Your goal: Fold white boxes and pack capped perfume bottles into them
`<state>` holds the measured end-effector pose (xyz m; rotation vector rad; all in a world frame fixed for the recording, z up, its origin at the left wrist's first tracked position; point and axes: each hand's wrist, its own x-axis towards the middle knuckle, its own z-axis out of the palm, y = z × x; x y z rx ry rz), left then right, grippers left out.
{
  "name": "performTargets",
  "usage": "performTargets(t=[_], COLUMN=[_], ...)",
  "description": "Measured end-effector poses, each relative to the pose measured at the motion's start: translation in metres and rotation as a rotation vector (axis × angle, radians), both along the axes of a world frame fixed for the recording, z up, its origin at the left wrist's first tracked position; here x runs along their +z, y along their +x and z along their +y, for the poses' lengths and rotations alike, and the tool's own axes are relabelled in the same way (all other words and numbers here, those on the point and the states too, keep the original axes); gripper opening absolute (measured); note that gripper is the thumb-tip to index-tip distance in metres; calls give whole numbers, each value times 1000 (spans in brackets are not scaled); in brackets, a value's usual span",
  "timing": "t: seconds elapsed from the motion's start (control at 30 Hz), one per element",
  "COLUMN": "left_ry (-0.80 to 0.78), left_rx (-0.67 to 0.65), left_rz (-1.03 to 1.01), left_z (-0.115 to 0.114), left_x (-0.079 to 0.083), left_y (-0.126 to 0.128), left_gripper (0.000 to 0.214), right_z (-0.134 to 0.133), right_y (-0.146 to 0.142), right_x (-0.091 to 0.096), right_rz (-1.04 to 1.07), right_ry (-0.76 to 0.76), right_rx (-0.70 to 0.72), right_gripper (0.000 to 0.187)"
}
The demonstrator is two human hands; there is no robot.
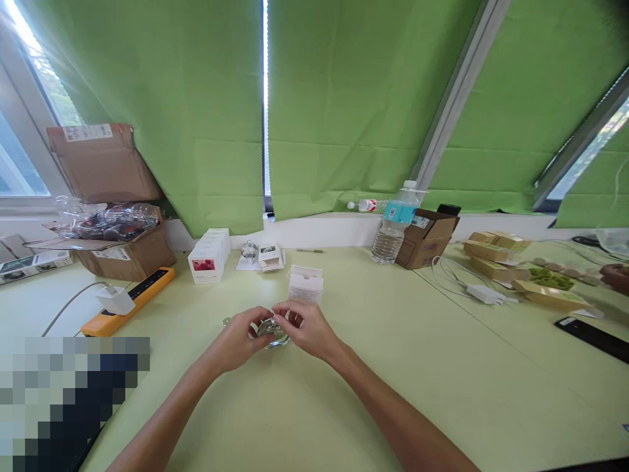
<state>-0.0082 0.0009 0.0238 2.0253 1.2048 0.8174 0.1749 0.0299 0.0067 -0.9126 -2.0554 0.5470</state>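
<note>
Desk [295, 419] below: left hand [238, 339], right hand [307, 328] pinch glass [272, 333].

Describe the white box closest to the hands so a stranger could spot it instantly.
Start at the pale green table under the green blinds. The person's left hand and right hand meet over a small shiny object. The white box stands just beyond them on its own, unlike the stack of white boxes further back on the left.

Honestly nothing's legible here: the blue label [400, 212] on the water bottle [388, 242], the white sticker [87, 133] on the cardboard box [101, 164], and the print on the white box [305, 284] are all too small to read.
</note>
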Motion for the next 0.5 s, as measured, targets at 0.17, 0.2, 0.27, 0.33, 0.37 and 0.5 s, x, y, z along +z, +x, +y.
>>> performTargets(t=[0.17, 0.2, 0.27, 0.33, 0.37, 0.5], left_ry=[6, 8, 9, 9, 7, -9], left_rx=[7, 8, 7, 6, 5, 6], left_rz=[8, 10, 11, 7, 5, -10], left_z=[0, 0, 0, 0, 0, 0], left_x=[0, 0, 0, -1, -1, -1], left_y=[0, 0, 0, 0, 1, 1], left_gripper=[17, 18, 18, 18, 18, 20], right_z=[0, -1, -1, -2, -2, -2], right_y=[0, 0, 0, 0, 0, 0], right_x=[-1, -1, 0, 1, 1, 2], right_rz=[-26, -30, -43, -63, -73, -97], right_ry=[34, 40, 53, 73, 84, 108], right_rx=[-5, -5, -1, 2, 2, -2], right_gripper=[20, 20, 20, 21, 21, 21])
